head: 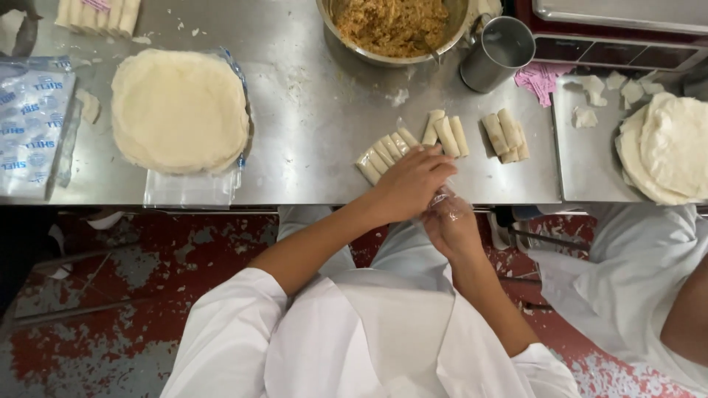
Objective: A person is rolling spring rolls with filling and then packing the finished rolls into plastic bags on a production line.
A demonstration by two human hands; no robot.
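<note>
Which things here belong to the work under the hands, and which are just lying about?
In hand: left hand on the finished rolls; right hand in a clear glove; wrapper stack; filling bowl.

Lying about: metal cup; pink paper scraps; blue-printed packet; second wrapper stack by another person's sleeve.

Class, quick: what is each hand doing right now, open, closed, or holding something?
Left hand: curled palm-down over the right hand at the table edge; grip cannot be told.
Right hand: partly open, palm up, in a clear plastic glove.

Bare steel table (317, 110) lies open between wrapper stack (179, 110) and rolls (387, 153).
</note>
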